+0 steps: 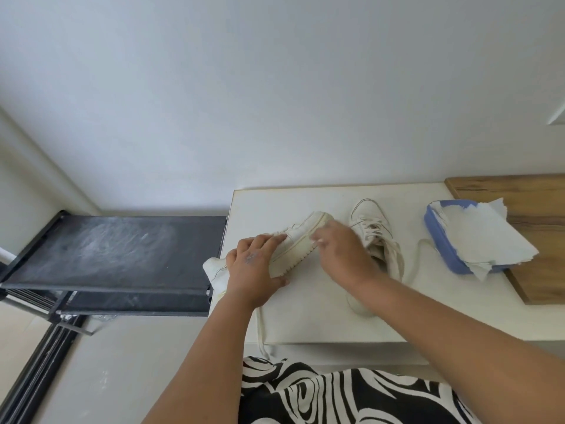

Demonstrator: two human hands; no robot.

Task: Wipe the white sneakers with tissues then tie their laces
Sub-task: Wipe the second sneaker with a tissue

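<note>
The white bench [308, 319] carries both sneakers, so the wiping goes best with the shoe braced against it rather than lifted free. The step in hand looks like wiping the side and sole edge of the tilted sneaker [301, 240], which lies on its side at the bench's left end, heel hanging past the corner and toe pointing away toward the wall. To do it well, the left hand [255, 264] should pin the shoe firmly while the right hand [339, 249] rubs in short strokes along the ribbed sole rim, where grime gathers, turning the tissue to a fresh face as it soils.

The left hand grasps the sneaker's upper near the heel, fingers laid over the top and thumb beneath the sole edge. The right hand is curled at the toe end, pressed to the sole; a small pale scrap shows at its fingertips, likely a tissue, though I cannot tell for certain.

The second sneaker [374, 240] stands just beside it to the right, partly behind the right wrist, its laces [420, 249] loose and trailing toward the blue tissue box [444, 243], which sits near the right with sheets spilling from it.

Both shoes look off-white, the sole rim slightly yellowed. A lace from the held sneaker dangles over the bench's front edge.
</note>
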